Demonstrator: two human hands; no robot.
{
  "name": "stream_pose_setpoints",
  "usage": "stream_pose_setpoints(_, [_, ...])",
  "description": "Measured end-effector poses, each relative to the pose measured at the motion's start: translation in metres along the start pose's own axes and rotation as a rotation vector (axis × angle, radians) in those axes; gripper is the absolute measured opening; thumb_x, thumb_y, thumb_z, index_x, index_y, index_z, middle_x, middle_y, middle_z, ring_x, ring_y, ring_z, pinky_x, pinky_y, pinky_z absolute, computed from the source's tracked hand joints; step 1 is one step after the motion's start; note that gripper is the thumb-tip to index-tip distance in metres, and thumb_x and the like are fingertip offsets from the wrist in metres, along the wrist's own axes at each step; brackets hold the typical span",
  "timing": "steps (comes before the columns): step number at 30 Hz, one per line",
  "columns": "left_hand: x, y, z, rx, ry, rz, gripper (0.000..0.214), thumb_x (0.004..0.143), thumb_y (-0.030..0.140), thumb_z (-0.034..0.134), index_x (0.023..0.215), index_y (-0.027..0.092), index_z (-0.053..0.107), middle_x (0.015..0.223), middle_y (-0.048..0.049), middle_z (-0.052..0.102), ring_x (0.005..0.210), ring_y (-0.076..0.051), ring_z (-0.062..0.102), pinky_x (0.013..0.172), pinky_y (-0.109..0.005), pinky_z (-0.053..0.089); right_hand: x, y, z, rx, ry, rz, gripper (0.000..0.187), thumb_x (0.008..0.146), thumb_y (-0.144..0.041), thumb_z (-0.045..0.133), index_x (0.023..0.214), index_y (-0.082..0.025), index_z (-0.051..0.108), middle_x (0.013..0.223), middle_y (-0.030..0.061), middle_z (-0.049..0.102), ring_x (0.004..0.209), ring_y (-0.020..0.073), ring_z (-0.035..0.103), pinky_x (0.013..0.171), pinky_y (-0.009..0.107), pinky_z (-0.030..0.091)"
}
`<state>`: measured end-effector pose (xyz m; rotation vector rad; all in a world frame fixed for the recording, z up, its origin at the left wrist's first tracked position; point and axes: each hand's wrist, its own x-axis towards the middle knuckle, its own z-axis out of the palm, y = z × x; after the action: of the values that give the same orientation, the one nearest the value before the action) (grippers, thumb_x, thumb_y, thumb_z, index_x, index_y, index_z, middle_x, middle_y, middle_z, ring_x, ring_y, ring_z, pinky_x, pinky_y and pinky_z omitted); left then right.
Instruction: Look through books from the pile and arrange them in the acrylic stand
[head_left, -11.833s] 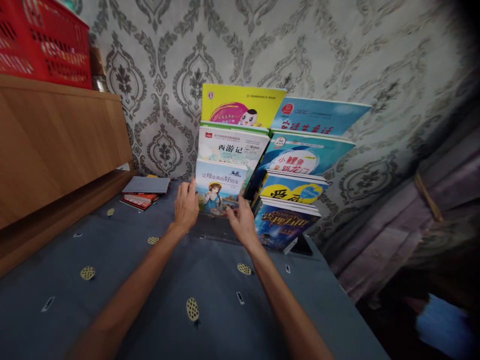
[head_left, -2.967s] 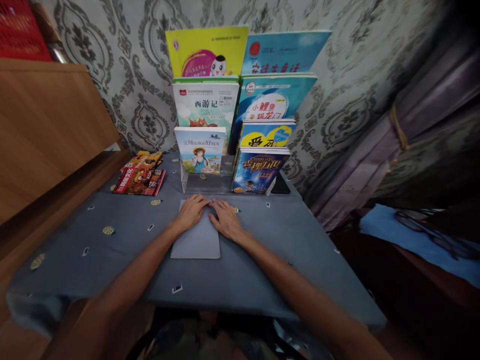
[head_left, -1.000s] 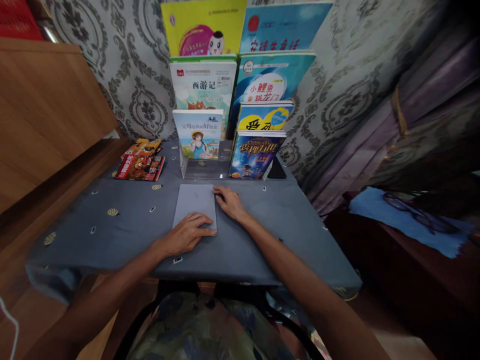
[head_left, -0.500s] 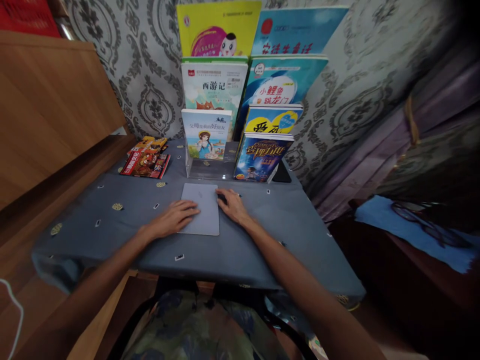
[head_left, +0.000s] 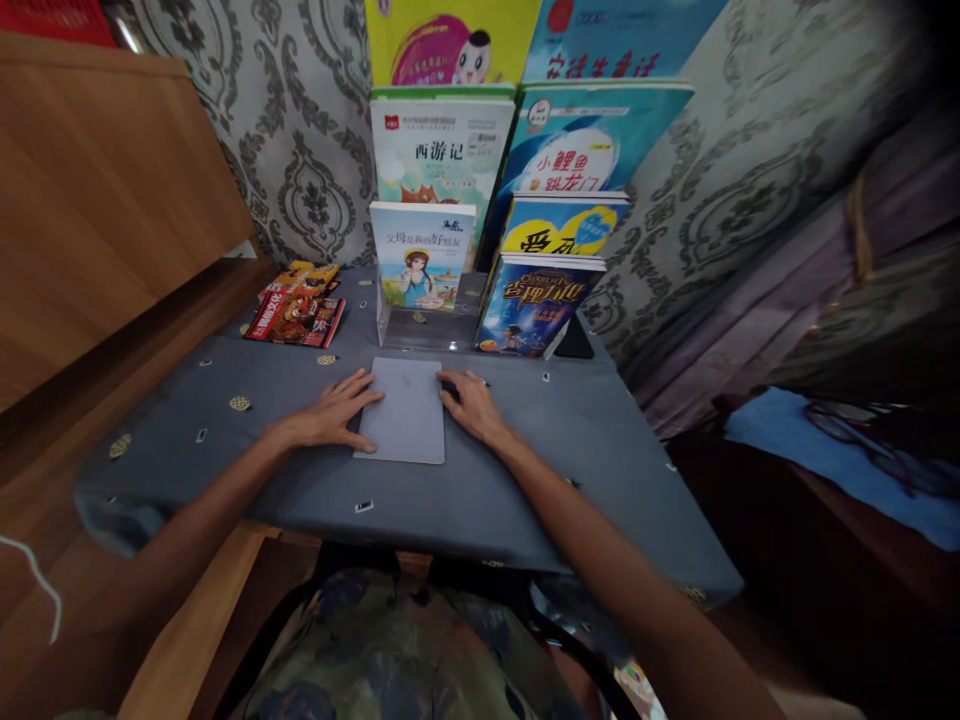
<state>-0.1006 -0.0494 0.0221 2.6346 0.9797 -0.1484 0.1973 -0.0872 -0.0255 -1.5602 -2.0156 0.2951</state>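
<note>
A thin, light grey notebook (head_left: pixel 406 415) lies flat on the cloth-covered table, with a small faint mark near the top of its cover. My left hand (head_left: pixel 337 412) is at its left edge, fingers spread, thumb and fingertips touching the border. At the upper right corner rests my right hand (head_left: pixel 471 405), its fingers loosely bent and apart, the index fingertip against the edge. Neither hand grips the notebook.
Behind the notebook, a clear acrylic stand (head_left: pixel 427 330) holds several upright books, among them a blue book (head_left: pixel 536 310). Red-covered booklets (head_left: pixel 296 315) lie at the back left. A dark phone-like object (head_left: pixel 576 338) is beside the stand. Eyeglasses (head_left: pixel 862 440) rest on blue cloth at right.
My left hand has slid left off the cover to the notebook's left edge, and its fingers have spread. My right hand stays at the right edge. The view has shifted slightly.
</note>
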Motion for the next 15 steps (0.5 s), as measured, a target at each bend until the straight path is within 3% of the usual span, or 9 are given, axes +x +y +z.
stream_pose_setpoints(7, [0.024,0.044,0.010,0.047,0.063,0.091,0.087,0.080,0.076,0.058,0.144,0.019,0.042,0.165,-0.0173,0.022,0.155,-0.033,0.008,0.122,-0.057,0.008,0.000,-0.002,0.000,-0.011,0.004,-0.002,0.038,0.091,-0.018,0.053,0.128,-0.016,0.062,0.117,0.0132,0.071,0.112,0.0272,0.059,0.098,0.044,0.045])
stream_pose_setpoints(12, [0.042,0.080,0.025,0.004,0.126,0.174,0.081,0.084,0.073,0.056,0.142,0.018,0.044,0.161,-0.0194,0.032,0.154,-0.032,0.014,0.122,-0.056,0.012,0.000,-0.003,0.000,0.002,0.015,-0.013,0.038,0.090,-0.017,0.053,0.127,-0.017,0.063,0.114,0.0122,0.072,0.109,0.0264,0.060,0.097,0.043,0.045])
stream_pose_setpoints(15, [0.046,0.091,0.029,-0.005,0.151,0.207,0.077,0.086,0.069,0.056,0.143,0.017,0.044,0.160,-0.0197,0.033,0.153,-0.031,0.021,0.123,-0.054,0.015,0.000,-0.004,-0.001,0.001,0.017,-0.003,0.038,0.089,-0.015,0.052,0.126,-0.016,0.063,0.117,0.0128,0.071,0.112,0.0263,0.059,0.098,0.042,0.044])
